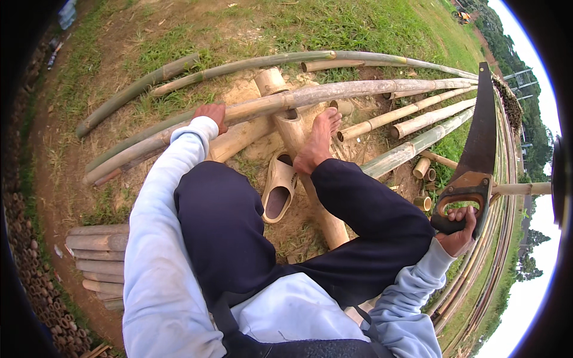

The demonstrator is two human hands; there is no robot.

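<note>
My right hand (458, 231) is closed round the handle of a hand saw (477, 134), whose dark blade points up and stands clear of the poles at the right. My left hand (212, 116) is wrapped over a long bamboo pole (352, 89) in front of me; part of its grip is hidden by the sleeve. Beneath that pole a bamboo support (316, 203) runs toward me, and my bare foot (319, 137) rests on or against it, close to the pole. A tan slip-on shoe (278, 190) lies on the ground beside the support.
Beyond the held pole lies a green bamboo pole (239, 67). More poles (412, 149) fan out to the right. Short cut bamboo pieces (422, 170) sit near the saw. Cut lengths (98, 253) are piled at the left, with stacked bamboo ends (45, 286) along the far left edge.
</note>
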